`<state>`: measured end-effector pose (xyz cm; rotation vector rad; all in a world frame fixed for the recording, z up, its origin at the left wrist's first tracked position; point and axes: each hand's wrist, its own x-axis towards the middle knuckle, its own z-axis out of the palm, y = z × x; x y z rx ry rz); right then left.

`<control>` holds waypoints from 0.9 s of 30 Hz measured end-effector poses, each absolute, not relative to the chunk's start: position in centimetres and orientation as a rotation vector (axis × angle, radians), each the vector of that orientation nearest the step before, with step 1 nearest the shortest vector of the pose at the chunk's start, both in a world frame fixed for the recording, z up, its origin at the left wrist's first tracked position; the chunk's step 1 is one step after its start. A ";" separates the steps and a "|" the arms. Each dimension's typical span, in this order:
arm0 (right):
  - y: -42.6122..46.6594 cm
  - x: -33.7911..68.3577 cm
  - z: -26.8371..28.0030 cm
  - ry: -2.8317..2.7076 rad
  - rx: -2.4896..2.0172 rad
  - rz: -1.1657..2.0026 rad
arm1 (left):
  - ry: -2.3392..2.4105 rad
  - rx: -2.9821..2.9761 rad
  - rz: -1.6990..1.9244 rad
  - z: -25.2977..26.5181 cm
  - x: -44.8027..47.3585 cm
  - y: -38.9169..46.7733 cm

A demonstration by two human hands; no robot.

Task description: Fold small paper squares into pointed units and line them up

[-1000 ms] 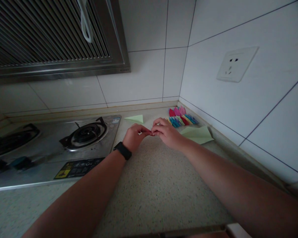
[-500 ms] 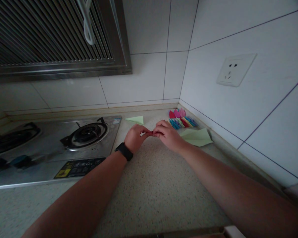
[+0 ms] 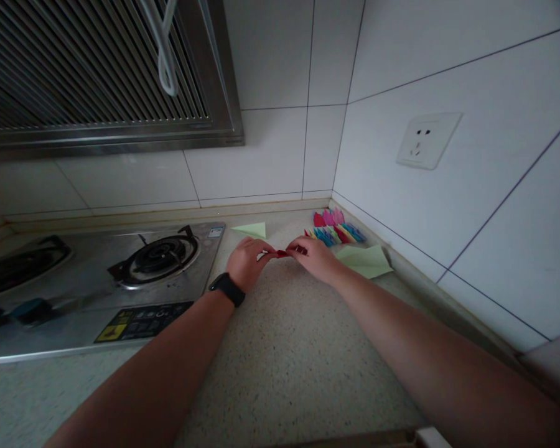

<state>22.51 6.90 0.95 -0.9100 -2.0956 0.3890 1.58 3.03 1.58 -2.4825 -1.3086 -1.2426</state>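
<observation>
A small piece of folded red paper [image 3: 282, 253] is stretched between both hands just above the countertop [image 3: 280, 348]. My left hand [image 3: 248, 261], with a black watch on its wrist, pinches the paper's left end. At the right end, my right hand [image 3: 313, 256] grips it between thumb and fingers. Behind the right hand lie several small folded paper pieces [image 3: 338, 233] in pink, red, blue and yellow. A pale green folded sheet [image 3: 368, 260] is beside the right wrist, and a pale green paper triangle [image 3: 254, 229] lies beyond the left hand.
A gas stove [image 3: 158, 252] with black burners occupies the left side of the counter. Above it hangs a range hood [image 3: 121, 140] with a looped white cable [image 3: 167, 68]. The tiled right wall carries a power socket [image 3: 427, 142].
The hands have drawn slightly apart, so more of the red paper shows between them. The whole view has shifted a little.
</observation>
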 end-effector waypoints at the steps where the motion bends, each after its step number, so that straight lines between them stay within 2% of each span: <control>1: 7.0 22.5 0.9 -2.112 -0.907 0.381 | -1.292 -2.488 -1.228 1.6 1.5 3.1; 13: 6.3 22.4 1.7 -2.269 -0.802 -0.003 | -1.278 -2.385 -1.204 1.6 2.3 2.4; 20: 5.2 21.8 2.7 -2.420 -0.775 -0.302 | -1.250 -2.487 -1.010 1.7 2.5 2.4; 27: 4.6 21.7 3.0 -2.390 -0.818 -0.312 | -1.253 -2.443 -0.955 2.0 2.8 2.0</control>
